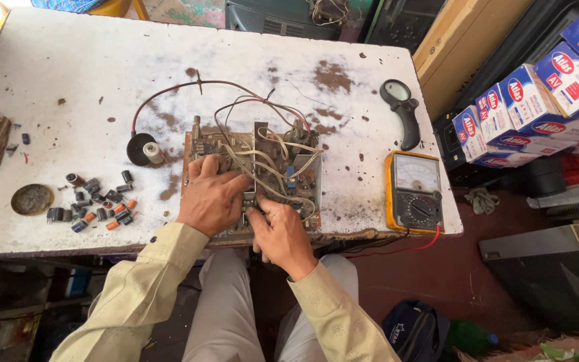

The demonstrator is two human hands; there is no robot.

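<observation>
Both hands, the left hand (210, 198) and right hand (281, 236), press down on a wired circuit board (256, 175) at the worktop's (68, 74) near edge; fingers seemingly grip its components. A yellow multimeter (415, 192) lies near the right corner.

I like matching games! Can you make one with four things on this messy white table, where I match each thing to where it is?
Things:
1. Yellow-cased dial meter
2. Black-handled magnifying glass
3. Pile of small dark and orange cylinder parts
4. Brown circuit board with pale wires

Places:
A. Under both hands
B. Right front corner of the table
C. Left of the hands
D. Behind the meter, farther from the person

Pairs: 1-B, 2-D, 3-C, 4-A
</observation>
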